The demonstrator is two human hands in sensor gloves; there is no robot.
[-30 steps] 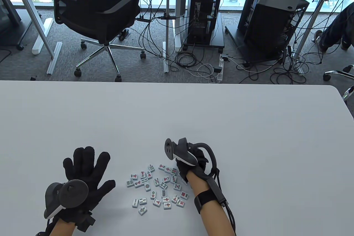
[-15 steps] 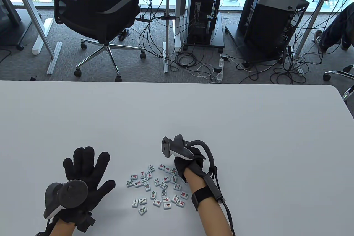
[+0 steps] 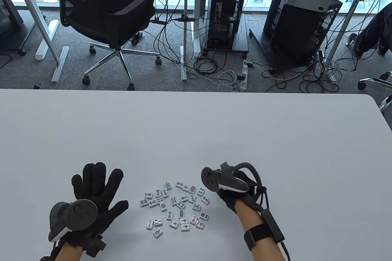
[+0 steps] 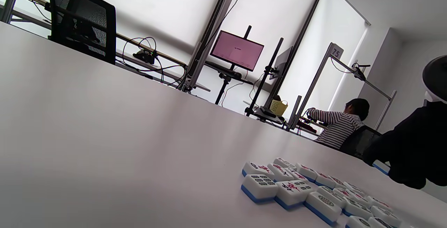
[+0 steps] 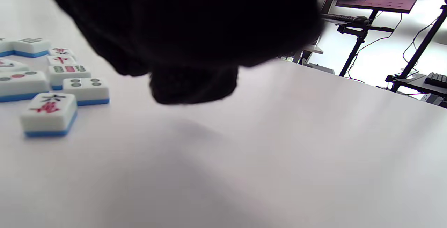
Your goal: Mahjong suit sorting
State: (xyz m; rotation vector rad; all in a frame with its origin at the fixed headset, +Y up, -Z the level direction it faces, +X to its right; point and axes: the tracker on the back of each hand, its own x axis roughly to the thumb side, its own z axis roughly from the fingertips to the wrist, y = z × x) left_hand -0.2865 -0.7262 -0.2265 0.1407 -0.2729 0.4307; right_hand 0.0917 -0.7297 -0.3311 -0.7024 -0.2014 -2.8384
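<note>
White plastic mahjong tiles with blue backs (image 3: 176,207) sit loose and face up in a small cluster on the pale grey table (image 3: 196,126), near the front edge, between the two hands. No tray or box holds them, they're just lying straight on the tabletop.

Left hand in its black sensor glove (image 3: 95,189) lies flat to the left of the cluster, fingers spread wide, gripping nothing, not touching any tile. It hasn't budged over the last second.

Right hand in the same kind of black glove (image 3: 234,195) is what changed: half a second ago it was over the far right corner of the pile, now it's pulled off to the right, just beside the tiles. That uncovered a couple of tiles at that edge, like the four-dot tile (image 3: 201,191) and a red-character tile (image 3: 205,201). Its fingers curl down under the tracker; can't tell from any view whether they hold a tile.
</note>
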